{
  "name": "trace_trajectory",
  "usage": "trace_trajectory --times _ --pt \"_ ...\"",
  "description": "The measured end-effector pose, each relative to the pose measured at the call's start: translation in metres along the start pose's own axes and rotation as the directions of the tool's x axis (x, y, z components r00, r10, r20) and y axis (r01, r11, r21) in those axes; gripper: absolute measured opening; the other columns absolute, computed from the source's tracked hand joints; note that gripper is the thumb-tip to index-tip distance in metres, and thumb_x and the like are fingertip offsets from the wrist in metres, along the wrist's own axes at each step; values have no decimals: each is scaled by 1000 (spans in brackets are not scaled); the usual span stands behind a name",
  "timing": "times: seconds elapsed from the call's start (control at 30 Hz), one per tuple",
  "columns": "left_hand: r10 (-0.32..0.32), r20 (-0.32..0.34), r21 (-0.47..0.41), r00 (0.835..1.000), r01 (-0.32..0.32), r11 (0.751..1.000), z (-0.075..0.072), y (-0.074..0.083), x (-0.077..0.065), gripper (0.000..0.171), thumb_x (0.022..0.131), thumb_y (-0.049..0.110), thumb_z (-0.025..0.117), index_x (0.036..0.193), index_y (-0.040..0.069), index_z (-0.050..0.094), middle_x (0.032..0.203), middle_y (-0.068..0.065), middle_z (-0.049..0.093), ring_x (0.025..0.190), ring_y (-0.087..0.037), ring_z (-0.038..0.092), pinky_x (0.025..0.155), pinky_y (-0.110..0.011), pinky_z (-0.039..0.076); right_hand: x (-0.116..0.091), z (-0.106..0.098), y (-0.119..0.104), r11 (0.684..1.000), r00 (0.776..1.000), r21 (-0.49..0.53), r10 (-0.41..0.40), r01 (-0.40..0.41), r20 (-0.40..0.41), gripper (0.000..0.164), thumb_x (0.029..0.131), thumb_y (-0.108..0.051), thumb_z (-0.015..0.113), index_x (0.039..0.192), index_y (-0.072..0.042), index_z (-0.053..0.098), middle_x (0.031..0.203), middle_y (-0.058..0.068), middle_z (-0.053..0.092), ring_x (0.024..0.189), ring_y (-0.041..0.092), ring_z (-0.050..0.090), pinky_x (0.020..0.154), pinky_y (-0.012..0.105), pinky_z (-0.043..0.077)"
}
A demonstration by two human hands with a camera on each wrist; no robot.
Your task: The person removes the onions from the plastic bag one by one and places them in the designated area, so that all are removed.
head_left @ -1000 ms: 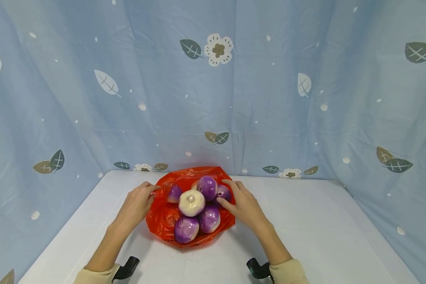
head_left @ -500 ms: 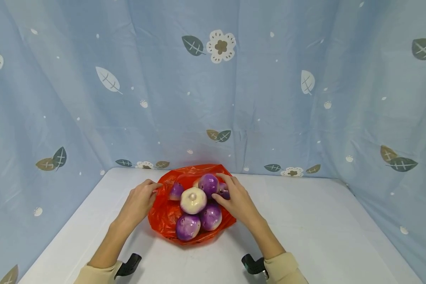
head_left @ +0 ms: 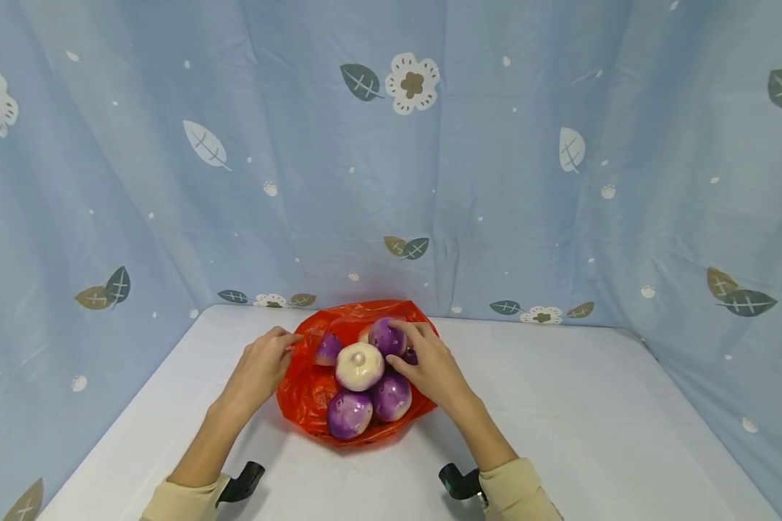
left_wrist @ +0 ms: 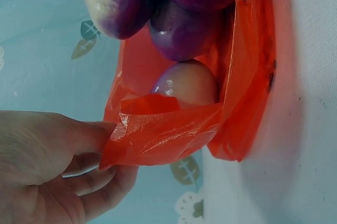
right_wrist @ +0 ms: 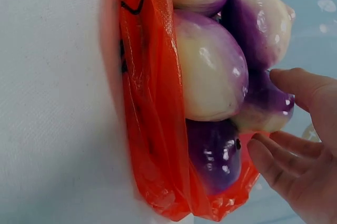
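A red plastic bag lies spread open on the table, holding several glossy purple-and-white turnips. My left hand pinches the bag's left edge; in the left wrist view the red film passes between thumb and fingers. At the back right, my right hand has its thumb and fingertips on either side of a purple turnip. The right wrist view shows that turnip between thumb and fingers. One turnip sits on top, pale side up, and a purple one is partly hidden by my right hand.
The white table extends on both sides of the bag. A blue curtain with leaves and flowers hangs behind it. Black wrist mounts show under both forearms.
My right hand has moved left and slightly up, from the right-hand turnip to the upper one, its thumb and fingers drawing in around it. My left hand stays at the bag's edge.
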State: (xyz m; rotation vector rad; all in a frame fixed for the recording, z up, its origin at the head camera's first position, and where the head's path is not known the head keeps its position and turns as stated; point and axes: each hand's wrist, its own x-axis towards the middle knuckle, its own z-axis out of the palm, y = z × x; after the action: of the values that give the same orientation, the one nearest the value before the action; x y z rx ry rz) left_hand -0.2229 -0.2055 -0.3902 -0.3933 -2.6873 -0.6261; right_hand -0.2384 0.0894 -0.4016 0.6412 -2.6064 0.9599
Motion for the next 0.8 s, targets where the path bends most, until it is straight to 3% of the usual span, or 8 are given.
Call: trace_trajectory --times 0.5,0.8 --pt "0 -2 3 1000 0 1000 1 -1 0 29 84 -6 70 113 -2 71 100 -17 67 89 -31 69 77 -44 62 4 8 0 999 999 19 26 -26 -25 58 86 -27 76 138 -25 50 126 13 56 111 30 64 93 48 57" --pt "6 -4 0 1000 -6 1000 0 -2 0 29 84 -6 70 113 -3 71 101 -17 68 89 -30 69 77 -43 62 6 13 2 999 997 28 20 -18 -79 53 86 -24 76 134 -21 53 118 14 57 100 27 66 87 44 59"
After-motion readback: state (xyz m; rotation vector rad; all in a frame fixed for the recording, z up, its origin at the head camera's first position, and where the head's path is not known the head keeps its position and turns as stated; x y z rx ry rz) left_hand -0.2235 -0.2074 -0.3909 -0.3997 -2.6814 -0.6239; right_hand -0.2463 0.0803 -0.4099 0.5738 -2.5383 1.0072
